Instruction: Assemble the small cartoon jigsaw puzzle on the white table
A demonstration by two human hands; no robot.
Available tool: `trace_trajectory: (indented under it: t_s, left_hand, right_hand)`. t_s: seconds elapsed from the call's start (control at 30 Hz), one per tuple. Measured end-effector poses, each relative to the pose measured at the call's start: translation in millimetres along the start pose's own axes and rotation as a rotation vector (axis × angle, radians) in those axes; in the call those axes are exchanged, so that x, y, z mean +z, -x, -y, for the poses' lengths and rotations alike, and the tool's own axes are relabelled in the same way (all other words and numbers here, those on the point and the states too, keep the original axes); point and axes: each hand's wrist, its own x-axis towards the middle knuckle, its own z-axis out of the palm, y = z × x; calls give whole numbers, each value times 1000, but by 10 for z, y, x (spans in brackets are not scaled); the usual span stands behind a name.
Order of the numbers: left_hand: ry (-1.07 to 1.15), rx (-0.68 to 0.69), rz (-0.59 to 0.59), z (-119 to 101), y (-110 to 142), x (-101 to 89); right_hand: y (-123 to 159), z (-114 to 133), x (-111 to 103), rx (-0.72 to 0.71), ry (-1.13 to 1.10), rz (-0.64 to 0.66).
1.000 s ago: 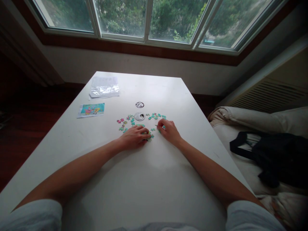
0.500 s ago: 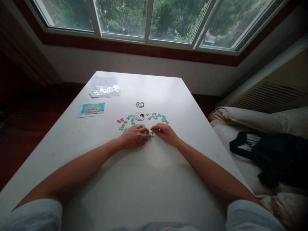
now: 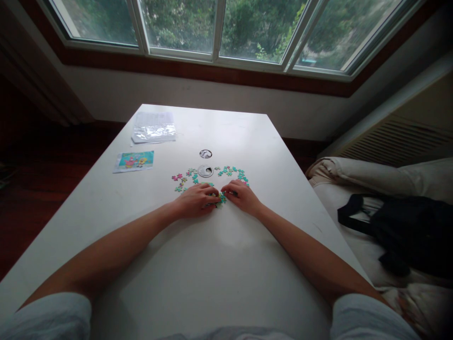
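Small jigsaw puzzle pieces (image 3: pixel 222 197), green and yellow, lie joined or close together between my hands at the middle of the table. My left hand (image 3: pixel 198 199) rests on the table with its fingers curled over their left side, hiding some of them. From the right, my right hand (image 3: pixel 244 196) pinches at the edge of the same pieces, thumb and forefinger together; the piece at its fingertips is mostly hidden. Loose teal pieces (image 3: pixel 241 174) lie just beyond the right hand. Pink pieces (image 3: pixel 178 177) and green ones are scattered beyond the left.
Two round openings sit in the white table (image 3: pixel 226 264), the nearer with a grey grommet (image 3: pixel 205 171), the farther a bare hole (image 3: pixel 205 154). A cartoon picture card (image 3: pixel 136 161) and a clear plastic bag with paper (image 3: pixel 154 127) lie at left. Dark clothing (image 3: pixel 410 231) lies on the sofa at right.
My right hand has shifted very slightly against the pieces, its fingers a little more bent. The left hand stays almost in place.
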Motion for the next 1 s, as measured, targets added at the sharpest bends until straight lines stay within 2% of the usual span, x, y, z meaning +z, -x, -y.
trace_trajectory:
  t_s: [0.67, 1.0]
  left_hand:
    - [34, 18, -11, 0, -4, -21]
    - [20, 14, 7, 6, -1, -19]
  right_hand:
    - [18, -34, 48, 12, 51, -14]
    - [31, 82, 0, 53, 100, -8]
